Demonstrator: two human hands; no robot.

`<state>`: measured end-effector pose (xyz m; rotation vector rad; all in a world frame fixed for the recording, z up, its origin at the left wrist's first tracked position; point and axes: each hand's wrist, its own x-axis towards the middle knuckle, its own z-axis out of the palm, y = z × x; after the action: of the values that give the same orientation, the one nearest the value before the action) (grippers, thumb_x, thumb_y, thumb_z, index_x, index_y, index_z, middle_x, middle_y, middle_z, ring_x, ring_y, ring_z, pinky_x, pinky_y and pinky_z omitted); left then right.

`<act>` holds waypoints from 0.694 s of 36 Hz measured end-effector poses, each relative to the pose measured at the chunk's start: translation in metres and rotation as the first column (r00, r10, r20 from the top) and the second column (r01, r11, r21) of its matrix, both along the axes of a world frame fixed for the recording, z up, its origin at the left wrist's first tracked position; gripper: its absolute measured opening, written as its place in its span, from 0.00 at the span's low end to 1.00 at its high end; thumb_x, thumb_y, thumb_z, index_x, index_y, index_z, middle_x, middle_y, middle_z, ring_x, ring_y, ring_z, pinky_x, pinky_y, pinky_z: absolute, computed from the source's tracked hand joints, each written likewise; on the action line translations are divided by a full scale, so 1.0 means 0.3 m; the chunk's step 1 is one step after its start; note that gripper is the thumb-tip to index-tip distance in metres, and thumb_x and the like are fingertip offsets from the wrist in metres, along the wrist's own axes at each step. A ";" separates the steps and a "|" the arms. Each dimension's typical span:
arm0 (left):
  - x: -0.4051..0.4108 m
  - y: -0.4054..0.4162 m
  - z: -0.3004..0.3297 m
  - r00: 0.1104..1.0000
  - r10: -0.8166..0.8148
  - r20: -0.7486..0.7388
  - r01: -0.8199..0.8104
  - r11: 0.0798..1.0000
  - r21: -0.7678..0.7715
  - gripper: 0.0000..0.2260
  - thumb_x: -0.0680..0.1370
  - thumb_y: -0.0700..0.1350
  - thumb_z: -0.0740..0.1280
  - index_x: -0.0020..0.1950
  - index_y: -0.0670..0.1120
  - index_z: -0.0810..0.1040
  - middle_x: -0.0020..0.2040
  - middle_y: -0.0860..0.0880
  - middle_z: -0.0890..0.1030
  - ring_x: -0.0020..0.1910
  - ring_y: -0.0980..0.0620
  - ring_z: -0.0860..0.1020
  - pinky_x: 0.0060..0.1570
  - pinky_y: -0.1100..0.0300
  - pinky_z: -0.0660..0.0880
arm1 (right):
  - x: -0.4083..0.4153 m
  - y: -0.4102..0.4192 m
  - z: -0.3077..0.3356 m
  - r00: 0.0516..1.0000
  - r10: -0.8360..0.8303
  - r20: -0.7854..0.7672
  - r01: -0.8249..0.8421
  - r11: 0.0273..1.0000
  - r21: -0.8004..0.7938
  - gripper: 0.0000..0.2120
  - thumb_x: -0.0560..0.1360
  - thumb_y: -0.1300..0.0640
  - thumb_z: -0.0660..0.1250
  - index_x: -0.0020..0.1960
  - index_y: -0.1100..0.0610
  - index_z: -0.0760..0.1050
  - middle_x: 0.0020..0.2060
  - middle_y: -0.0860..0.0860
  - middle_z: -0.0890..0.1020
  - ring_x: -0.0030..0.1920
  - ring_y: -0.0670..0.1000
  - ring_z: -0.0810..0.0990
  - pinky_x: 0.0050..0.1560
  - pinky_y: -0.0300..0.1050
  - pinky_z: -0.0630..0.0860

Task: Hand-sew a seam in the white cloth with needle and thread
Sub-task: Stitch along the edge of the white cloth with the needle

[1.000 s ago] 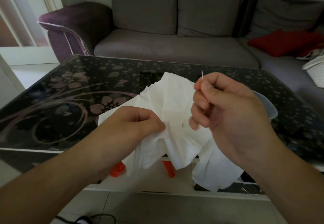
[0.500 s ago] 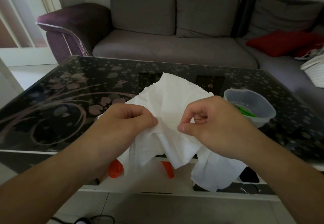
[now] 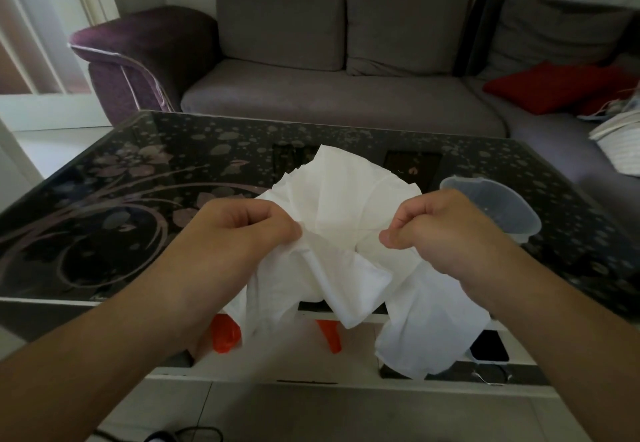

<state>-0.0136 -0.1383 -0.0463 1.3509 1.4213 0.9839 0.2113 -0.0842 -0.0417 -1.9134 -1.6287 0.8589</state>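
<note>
Both hands pinch the cloth (image 3: pixel 346 213), left hand (image 3: pixel 239 230) beside right hand (image 3: pixel 446 230); the needle is possibly hidden. Keep the fold taut, stitches small.

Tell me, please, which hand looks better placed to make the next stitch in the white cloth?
Probably the right hand: its thumb and fingers are pinched at the white cloth, as if on a needle I cannot see. The left hand grips the cloth, steadying it.

A single wide-angle head-worn camera looks forward and down, close over the black floral glass worktop (image 3: pixel 121 206). The grey fabric sofa (image 3: pixel 346 102) lies beyond, facing the lens.
</note>
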 end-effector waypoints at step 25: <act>-0.011 -0.013 0.012 0.973 -0.195 -0.123 0.210 0.969 0.130 0.09 0.81 0.48 0.69 0.46 0.55 0.88 0.46 0.54 0.88 0.48 0.55 0.85 0.47 0.63 0.79 | -0.009 -0.090 0.061 0.675 0.265 -0.689 -0.166 0.964 0.207 0.11 0.80 0.66 0.63 0.56 0.59 0.83 0.27 0.52 0.61 0.26 0.49 0.57 0.28 0.44 0.56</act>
<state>-0.0169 -0.1422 -0.0426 1.6431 1.2807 0.9012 0.2085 -0.1110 -0.0234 -1.0642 -1.3634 1.3477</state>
